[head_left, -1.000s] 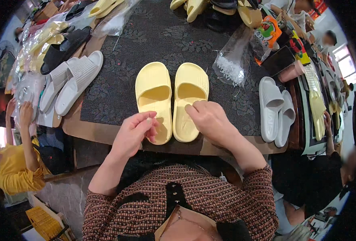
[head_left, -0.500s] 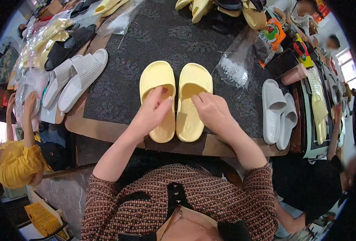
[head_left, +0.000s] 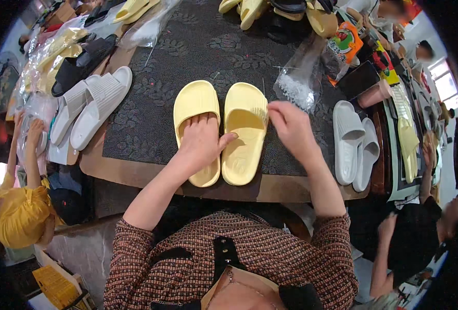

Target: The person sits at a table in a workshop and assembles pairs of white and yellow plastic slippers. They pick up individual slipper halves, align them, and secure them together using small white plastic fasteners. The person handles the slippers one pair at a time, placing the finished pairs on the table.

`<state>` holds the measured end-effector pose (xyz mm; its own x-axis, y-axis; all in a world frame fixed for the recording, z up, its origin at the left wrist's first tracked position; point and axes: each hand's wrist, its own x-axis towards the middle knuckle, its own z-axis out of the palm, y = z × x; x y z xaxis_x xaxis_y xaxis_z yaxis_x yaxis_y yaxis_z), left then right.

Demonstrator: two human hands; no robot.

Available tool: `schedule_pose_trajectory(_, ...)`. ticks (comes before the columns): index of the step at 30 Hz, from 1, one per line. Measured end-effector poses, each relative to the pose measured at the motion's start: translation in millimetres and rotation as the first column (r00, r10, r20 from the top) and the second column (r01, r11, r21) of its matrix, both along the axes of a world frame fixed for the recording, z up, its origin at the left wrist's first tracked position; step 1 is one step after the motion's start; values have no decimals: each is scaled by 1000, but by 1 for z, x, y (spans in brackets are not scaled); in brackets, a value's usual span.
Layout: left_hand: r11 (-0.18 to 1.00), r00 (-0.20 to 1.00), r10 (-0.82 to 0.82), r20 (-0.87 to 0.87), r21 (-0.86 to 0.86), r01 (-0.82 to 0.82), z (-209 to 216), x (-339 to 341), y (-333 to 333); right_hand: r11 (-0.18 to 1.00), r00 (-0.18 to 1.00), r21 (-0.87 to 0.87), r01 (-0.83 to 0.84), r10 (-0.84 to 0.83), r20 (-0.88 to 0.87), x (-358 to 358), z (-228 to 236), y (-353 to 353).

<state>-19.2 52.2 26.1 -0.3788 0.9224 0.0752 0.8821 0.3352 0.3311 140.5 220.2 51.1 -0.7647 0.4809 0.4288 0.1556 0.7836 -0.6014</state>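
Two pale yellow slippers lie side by side, toes pointing away from me. My left hand [head_left: 200,139] has its fingers stretched into the left yellow slipper [head_left: 197,98], their tips hidden under the strap. Its thumb stands apart, reaching over the inner edge of the right yellow slipper [head_left: 242,160]. Beside that slipper's outer side, my right hand [head_left: 293,129] is closed, with thumb and forefinger together near the strap's edge. Whatever it pinches is too small to make out. A thin, pale strand [head_left: 263,88] rises by the right slipper's toe.
Grey slippers stand at the left [head_left: 102,103] and right [head_left: 350,139]. A clear bag [head_left: 298,85] with white thin pieces lies beyond my right hand. More yellow and black slippers are heaped at the far edge. Other people work along both sides, a pink cup [head_left: 376,94] at right.
My right hand has moved out of the right slipper to its outer side. My left hand has settled under the left strap, its thumb now over the right slipper. The view has shifted slightly.
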Motion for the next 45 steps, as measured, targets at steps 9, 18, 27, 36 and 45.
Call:
schedule_pose_trajectory(9,999,1000,-23,0,23,23,-5,-2,1,988,933,-45,146,-122,337,-59,-30,66)
schedule_pose_trajectory(18,993,999,-30,-26,111,32,-11,-3,-2,998,994,-63,10,-3,109,-97,-21,57)
schedule_pose_trajectory(27,997,1000,-19,-23,80,21,-8,-3,-2,965,976,-197,-174,196,99,-140,-22,38)
schedule_pose_trajectory(36,944,999,-46,4,327,43,18,15,-29,887,961,-457,-63,-70,-269,-124,-11,32)
schedule_pose_trajectory(45,793,748,-145,648,528,-304,48,-32,18,727,885,-595,-344,38,-465,-107,9,-24)
